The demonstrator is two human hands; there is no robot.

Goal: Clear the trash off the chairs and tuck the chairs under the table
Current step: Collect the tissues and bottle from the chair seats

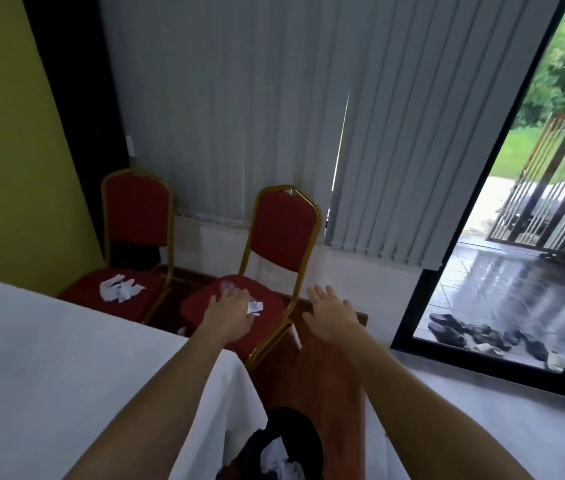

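**A:** ok so where's the trash at rn?

**B:** Two piles. Near chair (239,299) has a crumpled paper (255,307) on the seat plus what looks like a clear plastic thing (228,286) toward the back of the seat, kinda blurry so not 100% sure what it is. Far chair (115,289) has a bigger wad of paper (120,289) in the middle of its seat. Both chairs are pulled out from the table (32,358), backs to the blinds (274,116).

**A:** which hand's on it?

**B:** Left hand (231,311), easily. It's right over the near seat, palm down, fingers spread and loose, not closed on anything yet. The paper pokes out just past its fingertips on the right side, the plastic thing sits just beyond the fingers, further from the person. Can't tell if the hand's actually touching either one.

**A:** and the right?

**B:** Right hand (331,313) is also open and empty, hanging off to the right of that chair, past the gold frame, over the floor. Well off the seat, so it's not the one to grab with.

**A:** where does the stuff go?

**B:** There's a black bin (284,445) with paper in it down by the table corner, close to the person. My guess: left hand closes on the paper, pulls straight back to the bin.
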